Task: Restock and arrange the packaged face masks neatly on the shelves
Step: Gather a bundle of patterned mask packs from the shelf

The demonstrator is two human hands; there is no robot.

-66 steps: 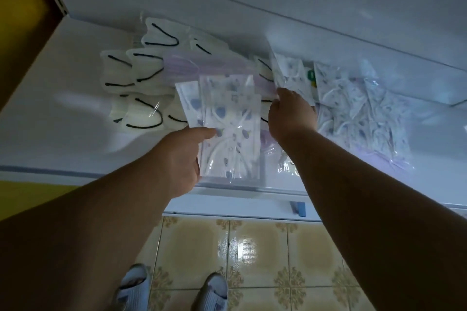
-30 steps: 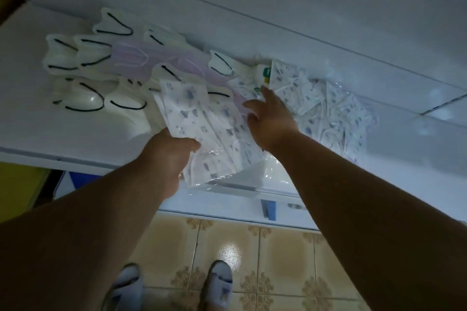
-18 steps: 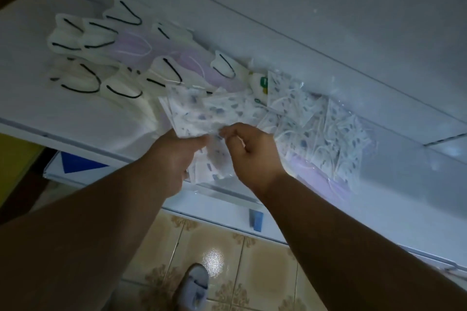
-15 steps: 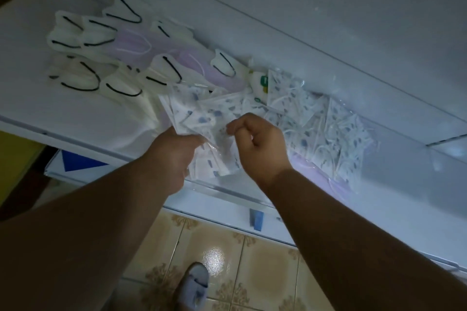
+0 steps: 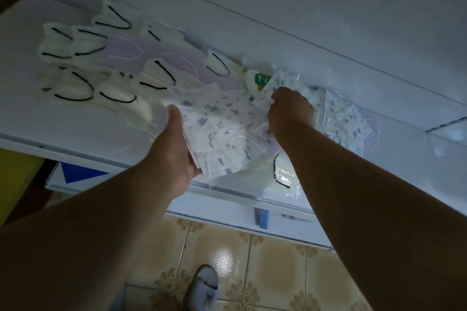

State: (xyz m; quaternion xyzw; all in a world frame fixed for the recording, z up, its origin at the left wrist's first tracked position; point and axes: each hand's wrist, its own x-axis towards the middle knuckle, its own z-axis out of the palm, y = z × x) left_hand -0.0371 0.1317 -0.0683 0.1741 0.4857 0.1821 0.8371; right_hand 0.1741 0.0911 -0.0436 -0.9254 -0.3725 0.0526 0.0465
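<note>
We hold a fanned bundle of patterned mask packets (image 5: 219,134) in the left hand (image 5: 174,149), thumb laid along its left edge and fingers hidden beneath, so that the bundle, we judge, serves as a ready supply from which single packets can be dealt; the bundle rests low over the near part of the white shelf (image 5: 83,124), its near corners overhanging the shelf's front lip; the right hand (image 5: 290,108) is curled knuckles-up at the far right corner of the fan, fingertips pinching what appears to be one patterned packet, though the exact contact is hidden by the hand itself; we take this pinch as drawing a packet off toward the pile of patterned packets (image 5: 341,118) lying just to the right against the back wall, where like goods are already grouped; both forearms reach forward and upward from the near edge, the left rolled palm-inward, the right wrist bent down over the stock; to the left lie cream masks with black ear loops (image 5: 75,86) in loose rows, with lilac packets (image 5: 126,50) among them and a green-labelled pack (image 5: 260,81) beyond the fan; one clear packet (image 5: 283,174) lies at the front lip beneath the right forearm; a slippered foot (image 5: 204,285) stands on the tiled floor (image 5: 278,260) below.
</note>
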